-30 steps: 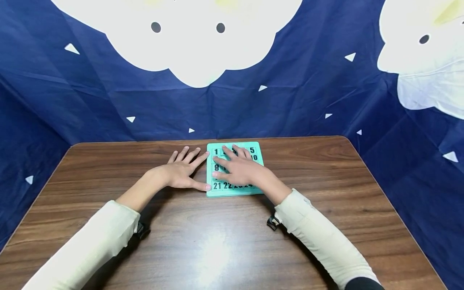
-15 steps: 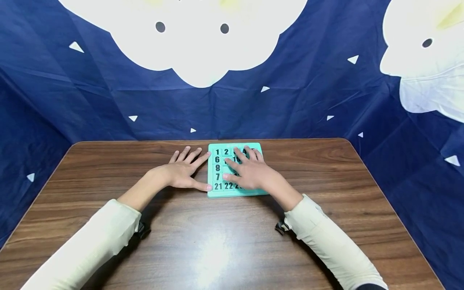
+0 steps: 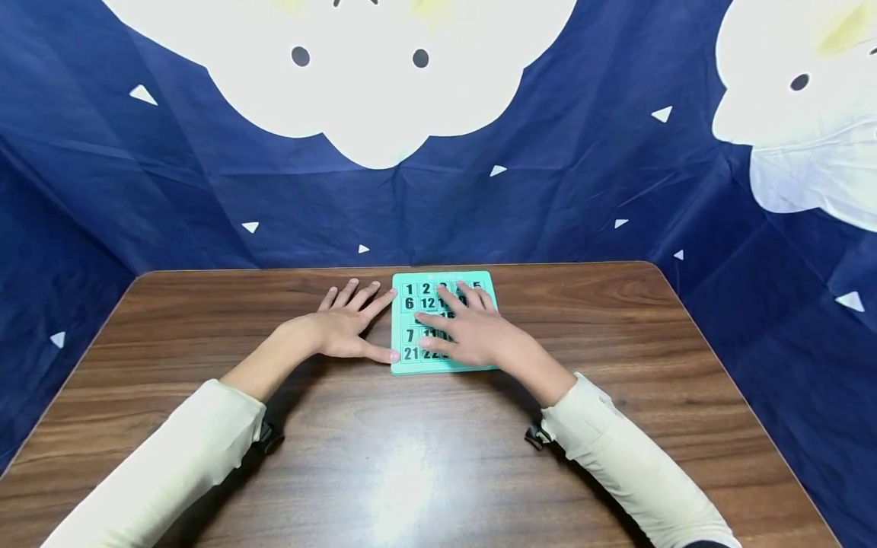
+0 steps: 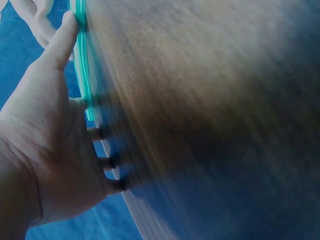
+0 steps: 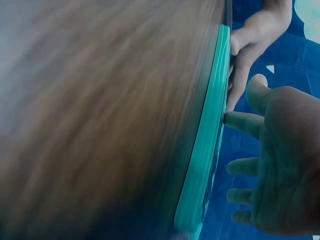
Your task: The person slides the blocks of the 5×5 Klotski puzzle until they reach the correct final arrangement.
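A teal number slide puzzle (image 3: 445, 368) lies flat on the table, its tiles printed with black numbers. My left hand (image 3: 336, 329) is spread beside it, thumb and index fingertips at its left edge. Over the puzzle's middle and right is my right hand (image 3: 473, 333), fingers extended. Its index fingertip rests on the 8 tile, which sits a little right of the left column, a bare slot beside it. In the right wrist view, that index finger (image 5: 242, 121) meets the puzzle's top while the other fingers stay raised. Several tiles on the right are hidden beneath this hand.
The brown wood-grain table (image 3: 411, 464) extends around the puzzle, with a bright glare near its front. Behind it hangs a dark blue cloth (image 3: 308, 198) with white cloud shapes and small triangles. Black straps (image 3: 269, 438) show at both sleeves.
The right hand first shifted rightward, then its index finger came down onto the third row. The 8 tile has slid right from the left column. The left hand keeps its place.
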`<state>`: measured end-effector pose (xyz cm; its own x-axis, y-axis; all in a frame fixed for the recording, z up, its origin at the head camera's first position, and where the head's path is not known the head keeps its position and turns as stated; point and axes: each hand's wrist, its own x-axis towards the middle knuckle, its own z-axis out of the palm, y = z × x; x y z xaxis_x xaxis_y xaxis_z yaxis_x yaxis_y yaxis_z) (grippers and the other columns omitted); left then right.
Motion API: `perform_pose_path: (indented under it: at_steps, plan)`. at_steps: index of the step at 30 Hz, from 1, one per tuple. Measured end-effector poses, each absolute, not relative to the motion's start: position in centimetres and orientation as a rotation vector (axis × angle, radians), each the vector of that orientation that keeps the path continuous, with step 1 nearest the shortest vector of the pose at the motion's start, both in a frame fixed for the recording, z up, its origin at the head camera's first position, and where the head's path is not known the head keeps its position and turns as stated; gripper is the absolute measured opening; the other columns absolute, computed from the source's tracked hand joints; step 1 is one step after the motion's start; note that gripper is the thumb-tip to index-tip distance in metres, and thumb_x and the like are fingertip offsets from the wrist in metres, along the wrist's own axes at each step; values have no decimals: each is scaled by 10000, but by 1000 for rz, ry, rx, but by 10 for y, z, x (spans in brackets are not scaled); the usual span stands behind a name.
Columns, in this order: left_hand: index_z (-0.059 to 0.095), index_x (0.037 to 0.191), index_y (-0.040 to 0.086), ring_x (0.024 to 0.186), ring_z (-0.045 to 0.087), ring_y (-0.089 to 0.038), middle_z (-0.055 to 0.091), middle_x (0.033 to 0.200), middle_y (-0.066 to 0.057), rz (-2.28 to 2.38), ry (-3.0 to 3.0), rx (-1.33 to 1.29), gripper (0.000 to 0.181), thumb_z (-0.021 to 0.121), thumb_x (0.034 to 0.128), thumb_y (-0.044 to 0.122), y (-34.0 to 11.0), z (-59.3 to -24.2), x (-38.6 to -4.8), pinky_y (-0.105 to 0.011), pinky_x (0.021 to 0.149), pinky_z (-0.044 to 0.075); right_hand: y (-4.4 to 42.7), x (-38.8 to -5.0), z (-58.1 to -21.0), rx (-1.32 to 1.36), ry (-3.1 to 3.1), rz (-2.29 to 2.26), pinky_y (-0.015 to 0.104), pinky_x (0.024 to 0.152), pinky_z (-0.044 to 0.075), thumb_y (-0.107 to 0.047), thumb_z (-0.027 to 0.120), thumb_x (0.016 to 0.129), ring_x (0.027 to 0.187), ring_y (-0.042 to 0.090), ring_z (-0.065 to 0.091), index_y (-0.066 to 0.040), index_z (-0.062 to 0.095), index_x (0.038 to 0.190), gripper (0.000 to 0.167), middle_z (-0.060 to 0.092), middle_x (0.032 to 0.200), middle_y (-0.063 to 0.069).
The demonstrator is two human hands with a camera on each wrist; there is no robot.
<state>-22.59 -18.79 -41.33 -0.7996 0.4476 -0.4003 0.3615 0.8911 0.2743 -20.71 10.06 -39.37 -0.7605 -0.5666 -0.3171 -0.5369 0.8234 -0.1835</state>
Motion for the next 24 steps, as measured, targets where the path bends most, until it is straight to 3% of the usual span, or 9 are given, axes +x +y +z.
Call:
perform_pose_path:
  at_steps: [7,14,24]
  plan:
    - [-20,1841,321,1754,-148,-522,-56,1927,-137,264,2600,590,1304,646,904,937,-187,-413,-225,-762,1387,-82,119,-198,-394,-826,2682,-102,726,1420,32,-701,380,1165,1784,466,-24,-440,360,1772,661,64,1927,119]
    - [-28,1839,327,1757,-161,-505,-67,1926,-133,267,2583,574,1293,650,915,924,-188,-413,-224,-758,1385,-101,100,-180,-396,-955,2620,-120,730,1416,48,-714,351,1163,1786,458,-17,-441,325,1783,678,33,1932,87]
    - [-34,1839,324,1754,-159,-515,-74,1926,-131,251,2587,589,1285,637,923,926,-187,-415,-226,-763,1384,-93,91,-197,-396,-844,2651,-87,715,1423,29,-741,309,1157,1787,446,-37,-439,245,1804,717,-6,1933,87]
